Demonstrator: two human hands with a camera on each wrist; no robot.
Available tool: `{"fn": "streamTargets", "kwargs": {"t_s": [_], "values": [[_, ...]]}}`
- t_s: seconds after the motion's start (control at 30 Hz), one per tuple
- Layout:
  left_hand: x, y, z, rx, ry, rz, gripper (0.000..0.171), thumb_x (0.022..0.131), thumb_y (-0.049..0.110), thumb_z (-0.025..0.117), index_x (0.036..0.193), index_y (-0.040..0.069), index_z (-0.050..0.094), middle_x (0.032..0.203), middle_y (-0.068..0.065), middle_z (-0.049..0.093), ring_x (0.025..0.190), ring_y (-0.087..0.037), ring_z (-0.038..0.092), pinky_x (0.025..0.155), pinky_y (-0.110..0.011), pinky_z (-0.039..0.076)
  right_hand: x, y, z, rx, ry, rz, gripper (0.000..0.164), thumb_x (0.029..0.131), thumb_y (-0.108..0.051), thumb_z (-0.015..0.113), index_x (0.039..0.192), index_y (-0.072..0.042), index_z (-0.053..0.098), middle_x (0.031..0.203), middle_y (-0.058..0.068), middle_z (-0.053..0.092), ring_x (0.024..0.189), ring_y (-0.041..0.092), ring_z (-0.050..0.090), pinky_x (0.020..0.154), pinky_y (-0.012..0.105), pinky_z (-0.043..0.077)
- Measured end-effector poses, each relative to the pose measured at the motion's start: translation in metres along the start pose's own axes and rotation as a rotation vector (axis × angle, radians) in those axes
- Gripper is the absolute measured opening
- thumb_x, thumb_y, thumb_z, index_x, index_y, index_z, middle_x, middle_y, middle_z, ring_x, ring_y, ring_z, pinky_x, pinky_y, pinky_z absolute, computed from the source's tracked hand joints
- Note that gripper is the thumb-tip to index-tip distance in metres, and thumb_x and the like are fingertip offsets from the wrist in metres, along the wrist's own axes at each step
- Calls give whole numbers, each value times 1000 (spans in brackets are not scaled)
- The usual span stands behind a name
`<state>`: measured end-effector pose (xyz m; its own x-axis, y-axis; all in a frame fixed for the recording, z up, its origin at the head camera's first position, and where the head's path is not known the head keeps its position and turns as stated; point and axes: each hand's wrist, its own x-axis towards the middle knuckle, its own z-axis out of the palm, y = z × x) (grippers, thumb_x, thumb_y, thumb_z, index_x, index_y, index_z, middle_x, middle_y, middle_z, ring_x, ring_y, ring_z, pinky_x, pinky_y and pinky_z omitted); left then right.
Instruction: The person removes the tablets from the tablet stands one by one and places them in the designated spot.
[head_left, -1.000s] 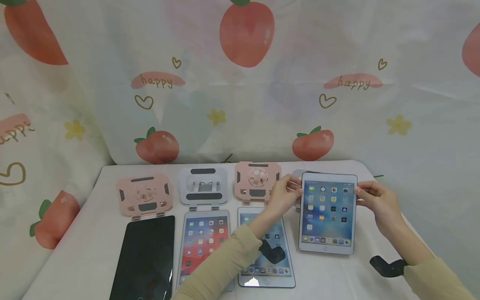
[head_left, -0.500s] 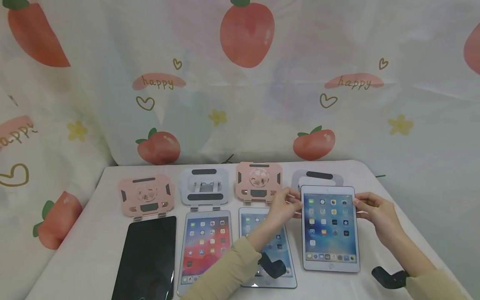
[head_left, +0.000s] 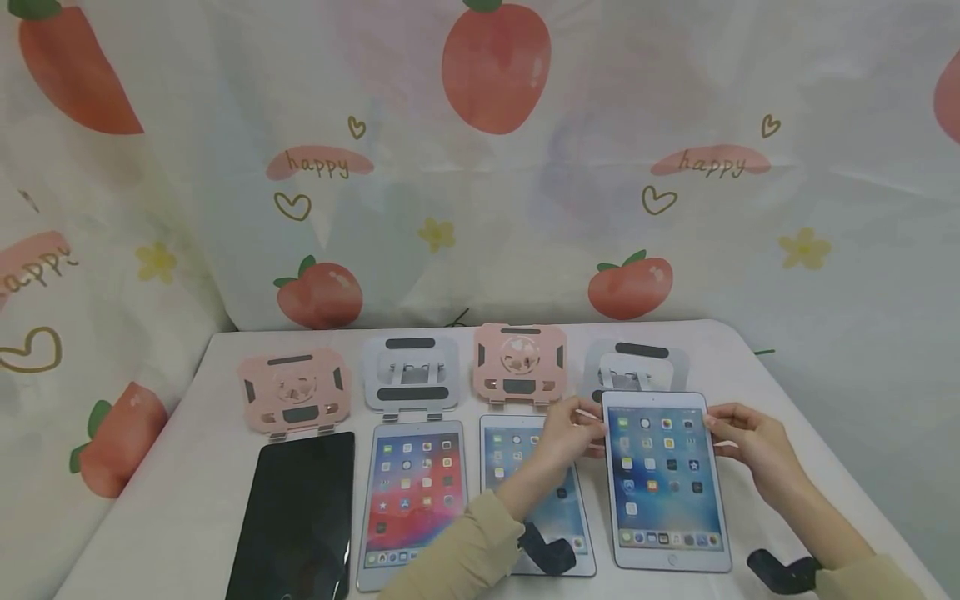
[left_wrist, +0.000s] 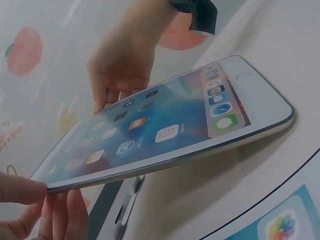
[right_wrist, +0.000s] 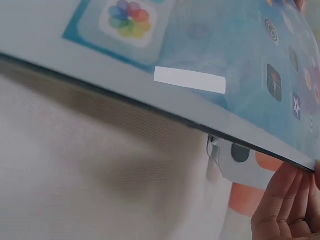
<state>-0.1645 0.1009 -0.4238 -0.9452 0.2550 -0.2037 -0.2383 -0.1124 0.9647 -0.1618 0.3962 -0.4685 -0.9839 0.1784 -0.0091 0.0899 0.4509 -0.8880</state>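
A white-framed tablet (head_left: 667, 479) with a lit screen of app icons is held upright-side toward me at the right of the row. My left hand (head_left: 566, 437) pinches its left edge near the top, thumb above and fingers beneath, as the left wrist view shows. Opposite, my right hand (head_left: 753, 446) pinches the right edge; its fingers (right_wrist: 287, 202) curl under the rim in the right wrist view. The tablet slants, its home-button end low by the white cloth and its far end raised. Just behind it lies a grey tablet stand (head_left: 678, 367), partly covered.
To the left lie a dark-screened tablet (head_left: 296, 508), a tablet with a red-blue screen (head_left: 412, 492) and another lit tablet (head_left: 510, 433), partly behind my left forearm. Behind them are a pink stand (head_left: 255, 392), a grey stand (head_left: 371, 375) and another pink stand (head_left: 483, 358).
Both hands have brought the tablet down and toward me, slightly to the right. More of the grey stand behind it now shows.
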Motion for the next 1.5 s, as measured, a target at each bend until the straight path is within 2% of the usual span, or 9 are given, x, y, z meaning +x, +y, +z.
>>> {"fn": "streamTargets", "kwargs": {"t_s": [0.17, 0.4, 0.6, 0.73, 0.93, 1.23, 1.5], "values": [[1, -6, 0, -11, -4, -26, 17, 82, -4, 62, 96, 5, 63, 78, -4, 64, 64, -11, 65, 61, -28, 59, -3, -3, 1, -10, -17, 40, 40, 91, -46, 60, 108, -10, 57, 83, -20, 64, 75, 3, 63, 67, 21, 56], [-1, -10, 0, 6, 5, -51, 17, 81, -1, 64, 96, 7, 63, 80, -4, 65, 65, -12, 66, 61, -28, 59, -12, -15, 3, -21, -62, 70, 34, 93, -41, 59, 107, -10, 57, 81, -22, 63, 75, 1, 62, 67, 19, 55], [0, -11, 0, 10, 18, -59, 16, 82, -2, 64, 96, 7, 63, 79, -4, 64, 63, -12, 65, 61, -29, 59, -7, -5, 6, -63, -39, 83, 47, 92, -47, 58, 112, -5, 56, 81, -23, 63, 75, 1, 62, 67, 19, 55], [1, -13, 0, 31, 26, -72, 16, 82, -2, 65, 95, 7, 63, 78, -3, 62, 64, -12, 64, 62, -29, 60, -1, 9, 8, -115, -35, 101, 54, 92, -49, 56, 116, -1, 56, 83, -19, 65, 77, 3, 62, 68, 21, 56], [2, -14, 0, 47, 37, -97, 18, 82, -4, 65, 96, 6, 63, 77, -2, 60, 65, -13, 65, 64, -31, 60, 7, 25, 8, -204, -56, 109, 58, 93, -53, 54, 122, -3, 55, 89, -12, 67, 79, 3, 63, 69, 21, 56], [5, -19, -2, 89, -5, -105, 21, 83, -5, 61, 103, 1, 66, 79, -5, 63, 68, -14, 67, 63, -29, 60, 3, 17, 9, -244, -96, 151, 64, 91, -52, 55, 121, 4, 54, 100, 7, 67, 78, 5, 61, 67, 21, 56], [5, -17, -1, 149, 1, -139, 23, 88, 1, 58, 110, 0, 66, 81, -6, 66, 71, -15, 68, 66, -29, 60, 1, 23, 10, -264, -109, 146, 67, 91, -56, 53, 123, 3, 54, 95, 5, 67, 77, 5, 62, 67, 21, 57]]}}
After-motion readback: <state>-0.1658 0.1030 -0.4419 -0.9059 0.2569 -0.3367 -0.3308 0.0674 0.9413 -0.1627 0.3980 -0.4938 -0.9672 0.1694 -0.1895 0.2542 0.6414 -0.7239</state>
